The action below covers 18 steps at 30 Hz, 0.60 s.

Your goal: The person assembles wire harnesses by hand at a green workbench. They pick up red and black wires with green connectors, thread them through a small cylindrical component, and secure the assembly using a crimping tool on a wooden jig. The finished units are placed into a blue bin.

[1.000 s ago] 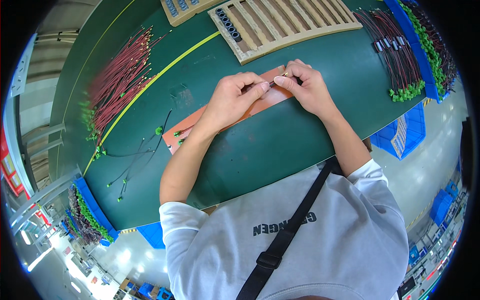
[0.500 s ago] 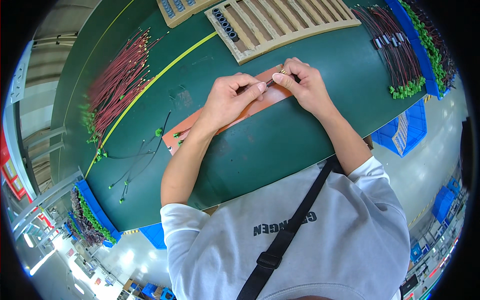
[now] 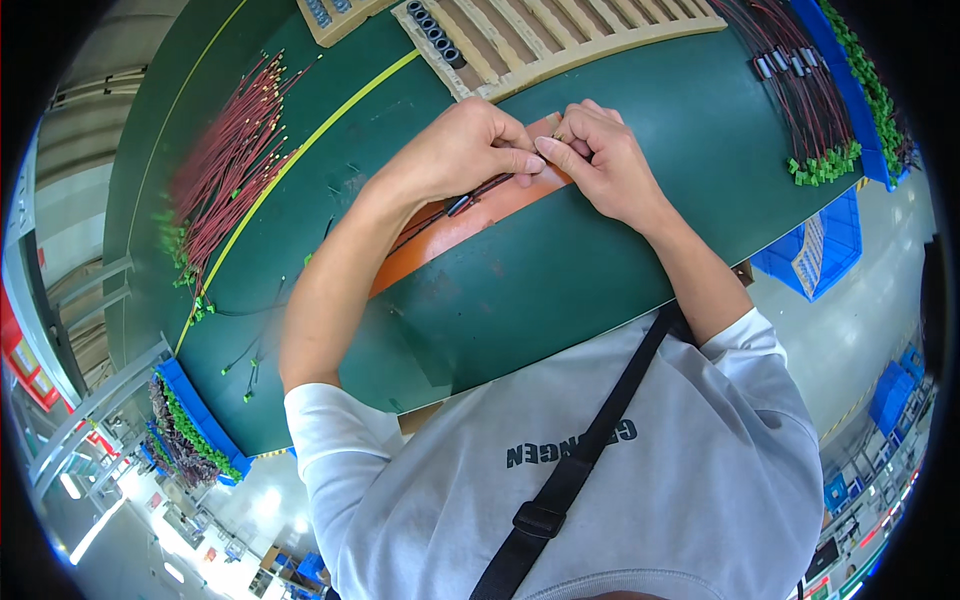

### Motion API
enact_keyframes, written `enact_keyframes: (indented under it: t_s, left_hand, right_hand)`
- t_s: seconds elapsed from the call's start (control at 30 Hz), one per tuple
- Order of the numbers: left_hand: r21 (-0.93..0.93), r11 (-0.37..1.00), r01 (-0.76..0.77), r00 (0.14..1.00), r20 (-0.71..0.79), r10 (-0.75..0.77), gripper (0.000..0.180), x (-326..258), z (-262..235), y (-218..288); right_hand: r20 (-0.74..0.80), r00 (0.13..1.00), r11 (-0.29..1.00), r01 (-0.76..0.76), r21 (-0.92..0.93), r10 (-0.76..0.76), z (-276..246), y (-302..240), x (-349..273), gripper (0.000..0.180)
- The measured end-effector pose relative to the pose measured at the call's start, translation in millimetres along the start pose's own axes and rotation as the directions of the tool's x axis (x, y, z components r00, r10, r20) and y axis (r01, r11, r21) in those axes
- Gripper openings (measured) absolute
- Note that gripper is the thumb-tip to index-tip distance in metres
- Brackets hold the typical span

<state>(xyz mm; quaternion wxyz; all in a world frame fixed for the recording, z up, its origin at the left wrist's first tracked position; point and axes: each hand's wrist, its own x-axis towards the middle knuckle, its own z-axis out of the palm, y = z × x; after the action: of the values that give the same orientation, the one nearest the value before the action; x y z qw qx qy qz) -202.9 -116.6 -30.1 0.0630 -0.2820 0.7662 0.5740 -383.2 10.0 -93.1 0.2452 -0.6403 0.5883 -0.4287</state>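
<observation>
Over an orange strip (image 3: 437, 258) on the green table, my two hands meet with their fingertips close together. My left hand (image 3: 468, 148) is closed in a pinch on a dark wire cable (image 3: 490, 187), which runs back under my left wrist along the strip. A short grey-and-black sleeve (image 3: 460, 205) sits on that cable. My right hand (image 3: 605, 165) is closed too, thumb against fingers, at the cable's far end; a small brassy tip shows by its thumb. The fingers hide most of what lies between them.
Red wires (image 3: 235, 160) with green connectors lie at left. A slatted wooden rack (image 3: 560, 60) holding black rings stands at the back. Bundled wires with grey sleeves (image 3: 790, 65) lie at right, beside a blue bin (image 3: 850, 90). Another blue bin (image 3: 205, 420) is at front left.
My left hand has turned and its forearm swung outward. The sleeved cable now shows below it. The right hand has stayed nearly in place; the view has shifted slightly.
</observation>
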Motion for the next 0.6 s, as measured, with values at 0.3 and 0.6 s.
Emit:
enact_keyframes:
  t_s: [0.3, 0.6]
  left_hand:
    - [0.053, 0.993, 0.107, 0.983, -0.153, -0.097, 0.014, -5, 12, -6]
    - [0.323, 0.944, -0.067, 0.734, -0.625, 0.266, 0.034, -92, 59, -40]
  right_hand:
    - [-0.046, 0.999, 0.999, 0.026, 0.035, -0.024, 6, -5, 2, 0.022]
    - [-0.142, 0.987, 0.925, -0.012, 0.380, 0.071, 16, -20, 5, 0.017]
